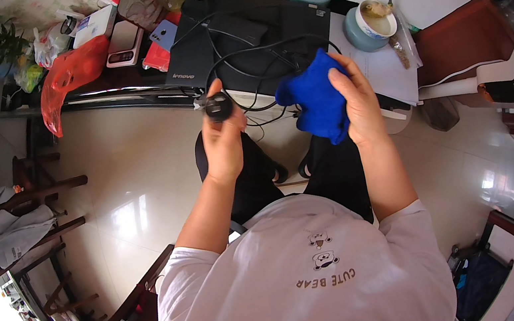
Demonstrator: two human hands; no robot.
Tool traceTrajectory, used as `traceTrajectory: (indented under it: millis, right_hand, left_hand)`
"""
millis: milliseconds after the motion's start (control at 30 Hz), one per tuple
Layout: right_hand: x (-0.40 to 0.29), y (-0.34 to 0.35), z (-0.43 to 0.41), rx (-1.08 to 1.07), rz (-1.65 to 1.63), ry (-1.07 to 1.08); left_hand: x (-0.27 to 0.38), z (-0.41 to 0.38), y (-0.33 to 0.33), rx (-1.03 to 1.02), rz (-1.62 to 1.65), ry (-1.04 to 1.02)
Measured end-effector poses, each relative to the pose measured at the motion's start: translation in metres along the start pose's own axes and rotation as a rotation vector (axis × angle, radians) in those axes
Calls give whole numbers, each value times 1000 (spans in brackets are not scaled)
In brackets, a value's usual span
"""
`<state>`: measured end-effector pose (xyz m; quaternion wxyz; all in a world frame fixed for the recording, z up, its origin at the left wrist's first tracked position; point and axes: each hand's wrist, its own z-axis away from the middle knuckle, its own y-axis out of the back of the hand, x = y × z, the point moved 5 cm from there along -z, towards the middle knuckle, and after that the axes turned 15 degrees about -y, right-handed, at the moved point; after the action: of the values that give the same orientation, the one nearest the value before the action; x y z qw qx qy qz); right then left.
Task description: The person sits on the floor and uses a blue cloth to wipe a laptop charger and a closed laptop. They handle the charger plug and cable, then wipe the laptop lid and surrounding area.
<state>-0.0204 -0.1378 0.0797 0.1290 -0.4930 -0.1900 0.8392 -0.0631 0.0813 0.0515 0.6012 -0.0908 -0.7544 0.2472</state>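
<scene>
My left hand (224,138) grips a round black plug end (218,106) of a cable, its face turned up and slightly blurred. Bunched in my right hand (359,101) is a blue cloth (315,96), which hangs apart from the plug. Beyond both hands lies a closed black Lenovo laptop (190,60) near the table's front edge. A black power adapter (241,29) rests on its lid. From there a black cable (264,47) loops over the lid and hangs down below the table edge between my hands.
Left of the laptop are a blue phone (163,35), a small digital scale (123,43) and a red plastic bag (71,71) drooping over the edge. At right stands a cup (377,20) on a blue-green pot (363,35), with papers (392,73) beside it. Wooden chairs (54,187) stand at left.
</scene>
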Motion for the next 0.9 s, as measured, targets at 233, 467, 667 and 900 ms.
traceTrajectory:
  millis: [233, 467, 667, 900]
  right_hand:
    - [24, -64, 4, -219, -109, -241]
    - [38, -109, 36, -423, 722, 331]
    - [32, -102, 32, -261, 1025, 670]
    - [50, -92, 30, -320, 805, 384]
  left_hand:
    - [27, -17, 5, 81, 314, -28]
    - [42, -1, -15, -63, 68, -263]
    - [57, 6, -28, -225, -100, -333]
    - [72, -2, -34, -329, -298, -464]
